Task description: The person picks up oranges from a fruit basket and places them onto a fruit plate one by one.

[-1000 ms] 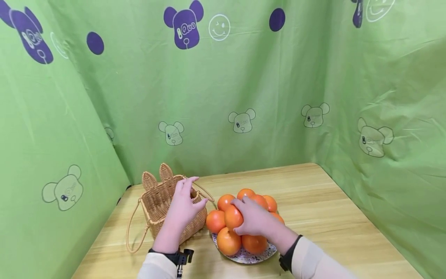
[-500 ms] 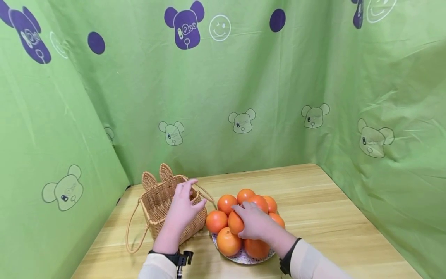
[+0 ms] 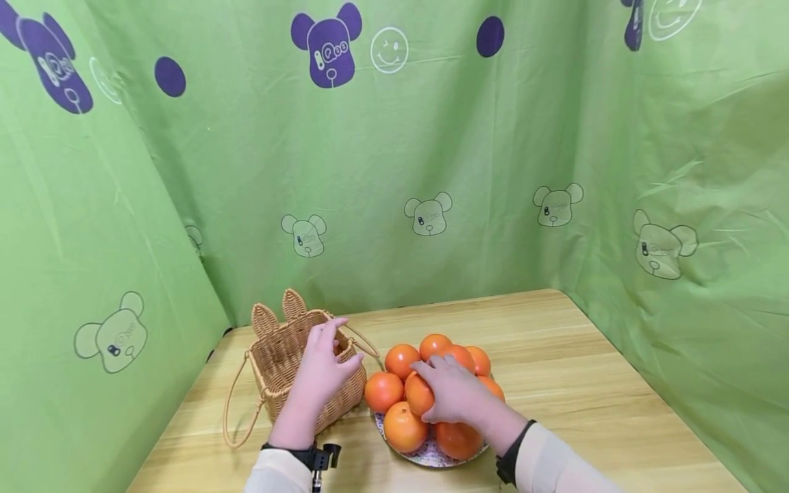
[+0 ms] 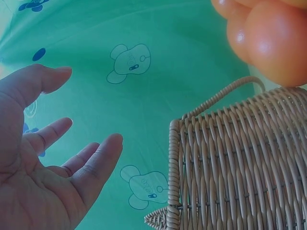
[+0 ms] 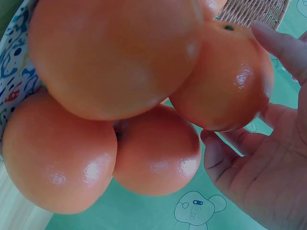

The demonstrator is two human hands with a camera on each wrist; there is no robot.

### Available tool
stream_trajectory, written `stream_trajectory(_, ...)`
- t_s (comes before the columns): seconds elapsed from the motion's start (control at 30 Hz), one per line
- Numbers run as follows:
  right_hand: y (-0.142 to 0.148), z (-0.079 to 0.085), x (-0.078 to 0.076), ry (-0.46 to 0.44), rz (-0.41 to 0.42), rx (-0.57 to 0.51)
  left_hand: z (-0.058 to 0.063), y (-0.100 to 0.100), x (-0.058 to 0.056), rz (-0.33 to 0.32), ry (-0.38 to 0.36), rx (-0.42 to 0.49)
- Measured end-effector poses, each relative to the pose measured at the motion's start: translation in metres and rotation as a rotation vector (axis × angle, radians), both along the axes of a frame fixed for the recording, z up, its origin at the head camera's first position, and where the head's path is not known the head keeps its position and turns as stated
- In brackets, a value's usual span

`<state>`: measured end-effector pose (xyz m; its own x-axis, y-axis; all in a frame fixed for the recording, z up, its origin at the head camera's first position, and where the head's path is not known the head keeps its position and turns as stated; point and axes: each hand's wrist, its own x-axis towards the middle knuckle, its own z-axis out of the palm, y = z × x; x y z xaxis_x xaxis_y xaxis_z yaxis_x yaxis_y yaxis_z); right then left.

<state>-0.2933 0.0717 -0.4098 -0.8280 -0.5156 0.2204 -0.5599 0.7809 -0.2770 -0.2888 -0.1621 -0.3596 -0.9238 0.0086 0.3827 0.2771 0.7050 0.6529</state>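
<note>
In the head view, my right hand [image 3: 456, 392] grips an orange [image 3: 419, 393] on top of the pile. In the right wrist view its thumb [image 5: 283, 48] touches that orange [image 5: 230, 79] near the stem end, with the fingers curled round the far side. Around it, several more oranges [image 3: 405, 427] lie heaped on a patterned plate [image 3: 431, 457]. My left hand [image 3: 323, 373] hovers at the right side of a wicker basket [image 3: 277, 359], fingers spread and holding nothing. The left wrist view shows its bare palm [image 4: 43, 191] beside the basket wall [image 4: 240, 167].
The basket stands left of the plate, with two ear shapes [image 3: 294, 303] on its back rim. One loop handle [image 3: 237, 438] hangs to the left, another [image 3: 364, 339] to the right. Green printed curtains [image 3: 370, 150] surround the wooden table [image 3: 592, 383].
My right hand and the gripped orange have shifted slightly right and toward me. The orange at the plate's front right has also moved a little right. My left hand has hardly moved.
</note>
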Motion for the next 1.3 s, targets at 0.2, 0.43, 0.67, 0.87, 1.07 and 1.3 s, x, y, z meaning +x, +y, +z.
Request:
stream_trajectory(0.2, 0.001, 0.002, 0.000, -0.004, -0.010, 0.014, 0.000, 0.000, 0.000, 0.004, 0.001, -0.021)
stream_trajectory(0.43, 0.001, 0.006, 0.000, -0.042, -0.030, 0.017, -0.001, 0.001, -0.001, -0.007, -0.019, -0.011)
stream_trajectory(0.67, -0.001, 0.022, -0.002, -0.027, -0.025, -0.043, 0.000, -0.006, -0.003, 0.025, 0.017, -0.055)
stream_trajectory(0.87, -0.006, 0.037, 0.001, 0.017, -0.008, -0.115, 0.005, -0.024, -0.009, 0.079, 0.020, -0.110)
stream_trajectory(1.07, -0.011, 0.048, 0.005, -0.002, 0.000, -0.179, 0.009, -0.052, -0.019, 0.140, -0.045, -0.112)
stream_trajectory(1.3, -0.014, 0.056, 0.010, -0.005, 0.030, -0.210, 0.010, -0.083, -0.034, 0.192, -0.128, -0.131)
